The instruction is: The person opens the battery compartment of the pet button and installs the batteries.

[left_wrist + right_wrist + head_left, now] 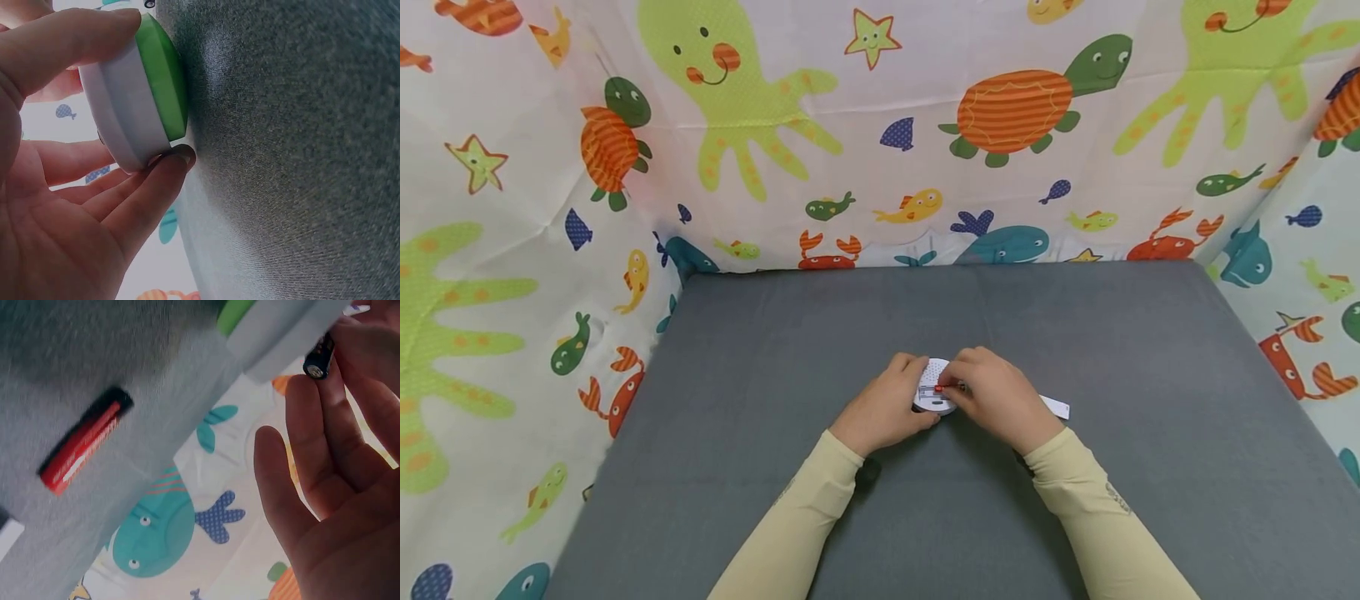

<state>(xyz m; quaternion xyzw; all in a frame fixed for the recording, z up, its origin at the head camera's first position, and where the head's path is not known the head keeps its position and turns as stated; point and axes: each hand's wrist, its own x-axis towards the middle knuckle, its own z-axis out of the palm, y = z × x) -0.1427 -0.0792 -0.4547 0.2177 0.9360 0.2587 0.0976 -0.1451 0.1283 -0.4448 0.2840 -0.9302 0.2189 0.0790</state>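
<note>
A small round white device [933, 407] has a green side [164, 81] turned down toward the table and a dotted, slotted side facing up. My left hand [886, 406] grips it by its rim, thumb on one edge and fingers on the other. Above its slot, my right hand [1000, 398] pinches a battery [318, 359], red and black, between thumb and fingers. Whether the battery touches the slot cannot be told, as the fingers cover part of it. Another red and black battery [86, 442] lies on the table in the right wrist view.
A flat white piece [1056, 407] lies on the grey table [760, 358], just beyond my right wrist. Printed curtains with sea animals [917, 192] stand along the back and both sides of the table.
</note>
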